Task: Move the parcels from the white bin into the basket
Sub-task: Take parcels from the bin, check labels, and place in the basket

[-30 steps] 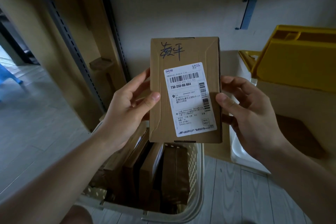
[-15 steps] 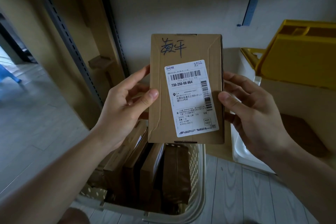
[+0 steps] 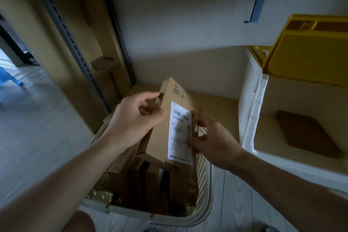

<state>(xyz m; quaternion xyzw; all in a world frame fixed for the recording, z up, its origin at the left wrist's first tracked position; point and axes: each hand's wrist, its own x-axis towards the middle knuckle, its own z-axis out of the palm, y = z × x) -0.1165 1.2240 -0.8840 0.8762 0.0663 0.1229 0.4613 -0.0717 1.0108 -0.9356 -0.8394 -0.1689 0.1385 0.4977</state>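
The fingers (image 3: 162, 114) of the left hand (image 3: 135, 120) are curled round the left edge of a cardboard parcel (image 3: 165, 128), the thumb laid on its front face and the fingertips tucked behind the upper left corner. The right hand (image 3: 212, 141) is set against the parcel's right edge, its thumb pressed on the white shipping label (image 3: 179, 133) and its other fingers wrapped behind the box, so the parcel is gripped from both sides. The parcel is held tilted, its top leaning away to the far side, with handwriting in dark ink near the top and the barcode label running down its front. Its lower end is placed at the far right of the basket (image 3: 204, 184), among other parcels (image 3: 143, 173) that are stood on edge and packed closely inside. Whether the held parcel is already resting on those below cannot be told. The basket is pale, with a perforated wall, and is set on a light plank floor (image 3: 37, 128). To the right, just beside the basket, the white bin (image 3: 252, 118) is seen, with one flat brown parcel (image 3: 307, 133) lying in its bottom. A yellow lid (image 3: 308, 56) is propped up at the bin's far side. To the far left, metal shelf uprights (image 3: 75, 47) and cardboard sheets are leaned against a pale wall (image 3: 178, 24).
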